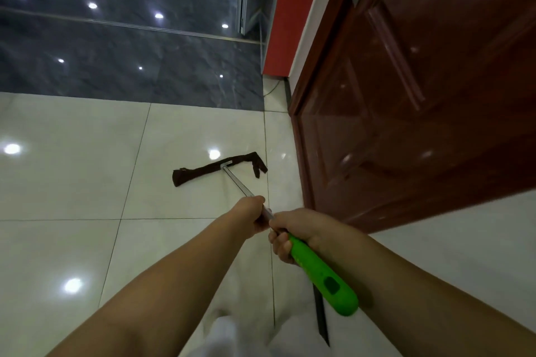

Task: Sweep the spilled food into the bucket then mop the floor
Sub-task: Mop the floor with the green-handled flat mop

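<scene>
A flat mop lies with its dark brown cloth head (218,169) on the glossy white tile floor (72,168), just left of the door. Its silver pole (236,181) runs back toward me and ends in a bright green handle (324,275). My left hand (251,216) grips the silver pole higher up. My right hand (293,236) grips the pole where the green handle begins. No bucket and no spilled food are in view.
A dark red-brown door (406,110) stands open on the right, close to the mop head. Beyond the white tiles runs a dark grey marble strip (116,61) with a metal rail. A red wall (282,9) and a glass panel stand behind.
</scene>
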Tool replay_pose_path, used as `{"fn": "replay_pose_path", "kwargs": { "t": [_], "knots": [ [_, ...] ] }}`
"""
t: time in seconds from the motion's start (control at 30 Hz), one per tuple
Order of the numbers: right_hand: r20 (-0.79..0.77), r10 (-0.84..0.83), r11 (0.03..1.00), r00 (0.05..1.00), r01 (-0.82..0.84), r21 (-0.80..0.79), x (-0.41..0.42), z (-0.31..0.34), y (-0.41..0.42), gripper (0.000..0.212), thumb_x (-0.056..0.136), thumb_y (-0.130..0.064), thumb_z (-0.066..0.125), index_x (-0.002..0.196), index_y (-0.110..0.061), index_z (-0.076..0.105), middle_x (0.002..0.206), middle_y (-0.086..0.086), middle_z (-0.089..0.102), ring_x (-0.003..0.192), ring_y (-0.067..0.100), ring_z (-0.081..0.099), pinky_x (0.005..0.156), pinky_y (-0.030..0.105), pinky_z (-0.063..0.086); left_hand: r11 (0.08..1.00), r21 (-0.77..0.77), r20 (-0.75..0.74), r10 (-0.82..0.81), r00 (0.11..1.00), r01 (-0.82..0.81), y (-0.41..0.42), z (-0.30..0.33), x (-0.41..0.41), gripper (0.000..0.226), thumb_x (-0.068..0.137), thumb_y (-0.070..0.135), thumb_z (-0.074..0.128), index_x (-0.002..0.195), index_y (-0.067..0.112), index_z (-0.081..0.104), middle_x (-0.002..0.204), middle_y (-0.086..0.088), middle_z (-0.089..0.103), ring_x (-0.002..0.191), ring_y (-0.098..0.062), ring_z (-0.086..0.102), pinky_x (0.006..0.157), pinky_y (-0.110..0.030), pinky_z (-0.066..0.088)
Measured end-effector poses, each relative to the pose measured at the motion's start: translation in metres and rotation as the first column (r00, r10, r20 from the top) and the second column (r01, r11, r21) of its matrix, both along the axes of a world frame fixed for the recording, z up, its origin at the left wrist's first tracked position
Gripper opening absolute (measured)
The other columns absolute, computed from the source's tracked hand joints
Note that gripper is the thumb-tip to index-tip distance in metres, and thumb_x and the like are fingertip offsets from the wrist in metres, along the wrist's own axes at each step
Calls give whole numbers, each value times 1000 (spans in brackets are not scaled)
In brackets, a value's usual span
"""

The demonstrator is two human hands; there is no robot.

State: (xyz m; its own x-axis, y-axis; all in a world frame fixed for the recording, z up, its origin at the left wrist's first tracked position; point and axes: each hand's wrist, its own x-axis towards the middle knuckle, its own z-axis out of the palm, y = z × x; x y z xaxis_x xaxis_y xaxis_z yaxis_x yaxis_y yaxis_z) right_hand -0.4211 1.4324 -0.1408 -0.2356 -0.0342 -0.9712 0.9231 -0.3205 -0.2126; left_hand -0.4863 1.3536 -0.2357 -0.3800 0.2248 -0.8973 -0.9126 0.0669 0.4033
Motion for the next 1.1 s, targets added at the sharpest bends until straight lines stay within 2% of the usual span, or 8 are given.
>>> {"fn": "replay_pose_path", "kwargs": {
  "t": [0.13, 0.33, 0.53, 0.67, 0.8, 1.0, 1.1],
  "knots": [
    [13, 64, 998, 998, -64, 16, -44, -17, 10, 23, 95, -9, 46, 115, -10, 55, 58, 2, 45, 32, 7, 37, 31, 13, 33, 998, 1, -18, 55, 998, -55, 9, -5, -41, 40, 101, 23, 43, 135, 2, 40, 85, -11, 50, 71, -19, 52, 59, -30, 48],
    [29, 237, 966, 971, -238, 97, -117, -30, 29, 28, 95, -16, 49, 121, -10, 58, 53, 2, 43, 39, 8, 37, 31, 13, 33, 976, 3, -24, 218, 976, -218, 30, -19, -104, 43, 100, 23, 44, 136, -1, 41, 79, -10, 52, 67, -17, 52, 62, -28, 47],
    [6, 402, 909, 916, -399, 120, -196, -34, 79, 18, 95, -11, 45, 109, -9, 56, 52, 2, 41, 27, 8, 37, 32, 11, 34, 937, 15, -27, 350, 936, -350, 75, -17, -168, 39, 101, 25, 43, 133, 1, 44, 74, -7, 51, 61, -13, 51, 44, -23, 50],
    [33, 496, 860, 868, -496, 120, -231, -30, 98, 9, 96, -14, 46, 98, -9, 53, 49, 1, 42, 29, 8, 37, 30, 12, 33, 923, 15, -33, 384, 923, -383, 94, -20, -198, 37, 101, 24, 43, 131, 2, 45, 74, -7, 51, 60, -13, 51, 36, -18, 48],
    [53, 547, 828, 835, -550, 110, -235, -24, 100, 14, 96, -15, 46, 85, -8, 50, 44, 0, 41, 30, 7, 35, 30, 13, 32, 921, -5, -31, 390, 920, -390, 97, -22, -198, 38, 100, 25, 45, 130, 1, 48, 75, -7, 53, 63, -14, 53, 34, -18, 49],
    [89, 586, 801, 805, -593, 83, -212, -11, 96, 21, 95, -16, 49, 76, -7, 47, 46, -1, 40, 28, 6, 35, 30, 12, 32, 912, -32, -22, 408, 913, -408, 88, -16, -169, 38, 100, 25, 45, 129, 1, 48, 75, -8, 55, 62, -15, 55, 34, -19, 50],
    [104, 609, 784, 786, -617, 65, -191, -1, 87, 16, 93, -10, 47, 78, -6, 50, 48, -1, 40, 28, 6, 35, 30, 12, 32, 905, -20, -11, 425, 905, -425, 73, -3, -141, 28, 100, 23, 44, 115, 0, 51, 74, -10, 54, 59, -17, 56, 33, -20, 49]
  ]
}}
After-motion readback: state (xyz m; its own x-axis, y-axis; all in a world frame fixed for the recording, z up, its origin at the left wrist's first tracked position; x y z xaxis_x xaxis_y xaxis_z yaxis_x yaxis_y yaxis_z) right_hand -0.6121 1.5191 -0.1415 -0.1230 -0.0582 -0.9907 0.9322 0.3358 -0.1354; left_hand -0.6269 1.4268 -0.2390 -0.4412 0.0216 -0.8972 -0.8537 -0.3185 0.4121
